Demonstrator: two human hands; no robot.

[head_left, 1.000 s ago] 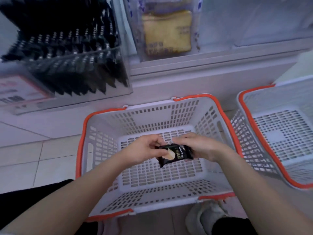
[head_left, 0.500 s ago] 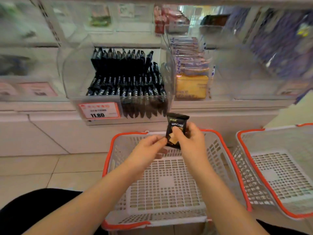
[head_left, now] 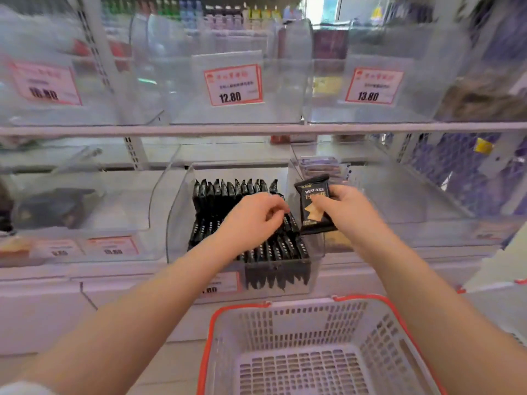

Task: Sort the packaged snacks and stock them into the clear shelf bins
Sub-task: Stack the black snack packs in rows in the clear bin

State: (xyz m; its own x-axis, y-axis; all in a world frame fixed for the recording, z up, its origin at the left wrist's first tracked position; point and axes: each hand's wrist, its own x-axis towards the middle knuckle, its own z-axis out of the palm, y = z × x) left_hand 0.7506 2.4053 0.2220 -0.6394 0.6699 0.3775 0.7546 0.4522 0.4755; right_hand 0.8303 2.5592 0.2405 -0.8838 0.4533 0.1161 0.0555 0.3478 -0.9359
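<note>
Packet [head_left: 313,205] higher (right grip [head_left: 342,208])

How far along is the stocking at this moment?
Done: the clear bin already holds rows of black packets, and the visible part of the basket is empty. In hand: the right hand grips one black packet beside the bin; the left hand reaches among the rows. Left: slotting that packet in.

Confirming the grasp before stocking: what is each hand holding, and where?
The right hand pinches the black snack packet by its right edge. The left hand holds nothing, fingers loosely curled over the bin.
</note>
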